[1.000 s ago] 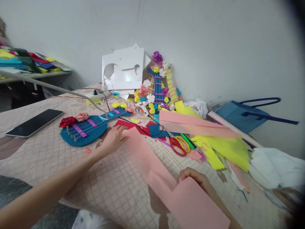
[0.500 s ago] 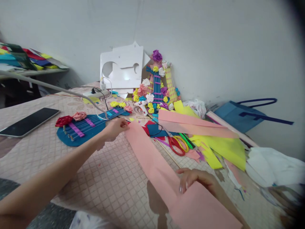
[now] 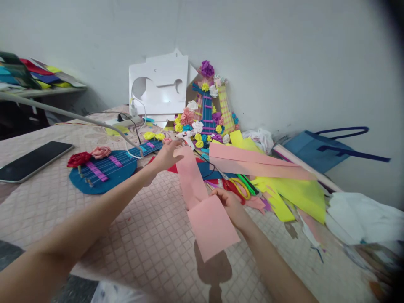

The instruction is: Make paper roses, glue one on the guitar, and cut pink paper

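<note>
A long pink paper strip [image 3: 191, 179] runs from the far middle of the table toward me, and its near end [image 3: 213, 227] is bent up into a broad flap. My right hand [image 3: 229, 202] pinches the strip's right edge at that bend. At the far end, my left hand [image 3: 168, 155] reaches over the strip's left corner with fingers stretched and the thumb apart; whether it touches the paper is hard to tell. Left of it lies a blue toy guitar [image 3: 110, 174] with strings and paper roses. Scissors [image 3: 238, 187] with red and yellow handles lie just beyond my right hand.
A white glue gun [image 3: 186, 136] stands before flower-covered paper guitars [image 3: 208, 111]. Pink sheets [image 3: 252, 160] and yellow sheets [image 3: 299, 193] lie to the right, near a blue bag [image 3: 318, 149]. A phone [image 3: 36, 160] lies left. A pale cable [image 3: 72, 113] crosses the upper left.
My right hand has moved away from me and leftward along with the strip's near part, shortening its visible stretch. My left hand has gone slightly farther right, its fingers now spread. The view shifted a little.
</note>
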{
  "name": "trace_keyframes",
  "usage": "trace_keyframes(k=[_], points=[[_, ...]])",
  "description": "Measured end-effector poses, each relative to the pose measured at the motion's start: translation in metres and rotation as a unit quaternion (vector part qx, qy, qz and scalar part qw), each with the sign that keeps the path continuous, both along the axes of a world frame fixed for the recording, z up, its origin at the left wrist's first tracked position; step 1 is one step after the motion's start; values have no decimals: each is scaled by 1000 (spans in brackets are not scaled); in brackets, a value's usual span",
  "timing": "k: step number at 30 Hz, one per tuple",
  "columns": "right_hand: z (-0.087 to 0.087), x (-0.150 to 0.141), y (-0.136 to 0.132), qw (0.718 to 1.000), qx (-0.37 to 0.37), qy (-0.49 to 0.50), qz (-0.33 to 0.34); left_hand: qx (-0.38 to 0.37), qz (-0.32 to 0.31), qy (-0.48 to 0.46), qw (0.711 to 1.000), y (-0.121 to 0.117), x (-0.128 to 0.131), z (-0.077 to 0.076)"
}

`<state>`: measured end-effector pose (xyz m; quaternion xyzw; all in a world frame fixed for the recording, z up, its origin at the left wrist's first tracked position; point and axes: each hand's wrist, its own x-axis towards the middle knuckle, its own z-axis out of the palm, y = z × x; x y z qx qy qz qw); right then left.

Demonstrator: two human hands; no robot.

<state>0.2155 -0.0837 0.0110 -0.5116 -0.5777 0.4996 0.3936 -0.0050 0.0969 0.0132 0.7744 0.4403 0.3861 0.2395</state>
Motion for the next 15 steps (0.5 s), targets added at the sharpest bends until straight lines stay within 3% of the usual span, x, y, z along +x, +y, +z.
trace_keyframes(k=[1, 4, 7, 10, 15], points=[[-2, 1, 0, 1000, -4, 13, -11, -4, -36, 9, 999, -13, -2, -1], [1, 6, -6, 998, -9, 45, -31, -68, -279, 63, 956, -55, -7, 1], [12, 13, -15, 998, 2, 52, -20, -71, -384, 83, 917, -94, -7, 3], [20, 15, -23, 999, 4, 43, 13, 12, -412, 83, 907, -126, 2, -5], [12, 9, -22, 993, -64, 87, -37, 111, -332, 97, 932, -152, 14, -28]])
